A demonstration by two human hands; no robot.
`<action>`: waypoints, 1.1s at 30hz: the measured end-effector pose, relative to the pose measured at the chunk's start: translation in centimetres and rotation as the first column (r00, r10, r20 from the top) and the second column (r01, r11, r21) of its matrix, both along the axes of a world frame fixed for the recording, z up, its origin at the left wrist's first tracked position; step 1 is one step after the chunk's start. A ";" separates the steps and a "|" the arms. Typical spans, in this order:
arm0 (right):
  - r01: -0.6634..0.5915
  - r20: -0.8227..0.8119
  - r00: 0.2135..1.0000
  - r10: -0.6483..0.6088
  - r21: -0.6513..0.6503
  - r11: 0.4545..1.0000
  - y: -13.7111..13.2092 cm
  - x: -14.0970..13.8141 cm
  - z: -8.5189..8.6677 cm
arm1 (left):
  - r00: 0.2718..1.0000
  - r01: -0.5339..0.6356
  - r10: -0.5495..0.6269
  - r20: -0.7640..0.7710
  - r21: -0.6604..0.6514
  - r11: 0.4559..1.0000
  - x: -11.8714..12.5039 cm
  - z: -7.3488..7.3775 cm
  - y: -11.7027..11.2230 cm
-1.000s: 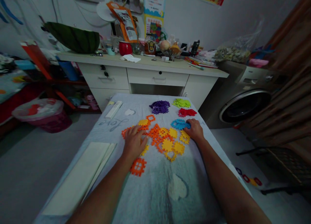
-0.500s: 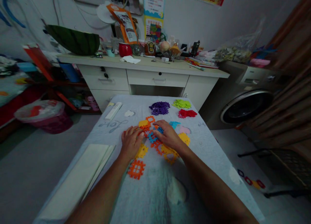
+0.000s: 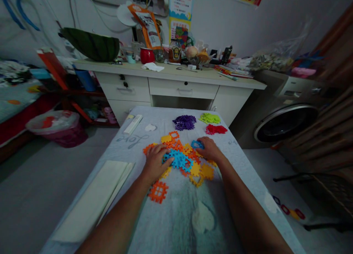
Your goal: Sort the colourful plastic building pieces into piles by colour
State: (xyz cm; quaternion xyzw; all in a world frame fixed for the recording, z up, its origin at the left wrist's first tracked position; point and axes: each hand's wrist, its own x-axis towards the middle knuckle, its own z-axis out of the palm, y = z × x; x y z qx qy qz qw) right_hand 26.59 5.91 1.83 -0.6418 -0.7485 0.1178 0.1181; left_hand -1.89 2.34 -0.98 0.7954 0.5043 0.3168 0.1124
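Observation:
Flat plastic interlocking pieces lie in a mixed heap in the middle of the cloth-covered table. My left hand [image 3: 157,163] rests at the heap's left side, fingers apart and thumb out, touching a cluster of blue interlocking pieces [image 3: 178,159]. At the right of the heap, my right hand [image 3: 211,149] has its thumb and fingers around a blue interlocking piece [image 3: 196,144]. Orange pieces [image 3: 176,145] and yellow pieces [image 3: 206,171] lie between and below the hands. A square orange piece [image 3: 158,192] sits apart, nearer me.
Sorted piles of purple pieces [image 3: 184,122], lime-green pieces [image 3: 209,118] and red pieces [image 3: 216,129] lie at the table's far side. A white box [image 3: 133,124] is at far left, folded pale material [image 3: 96,199] at near left. A desk [image 3: 182,75] stands beyond.
My right hand has moved right, off the middle of the heap to the blue piece. More of the blue cluster now shows beside my left hand. The view has shifted slightly.

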 end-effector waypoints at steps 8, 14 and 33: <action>-0.053 -0.131 0.989 0.065 0.091 0.994 -0.8 -0.9 0.0 | 0.983 -0.170 0.169 0.074 0.010 0.985 -0.5 0.5 0.8; -0.147 -0.314 0.924 0.219 0.237 0.960 -1.7 -3.6 1.4 | 0.958 -0.264 0.260 0.119 0.019 0.964 -0.8 0.3 1.2; -0.399 -0.450 0.788 0.421 0.148 0.905 -3.6 -6.7 1.7 | 0.959 -0.258 0.248 0.140 0.055 0.965 -0.3 0.6 0.8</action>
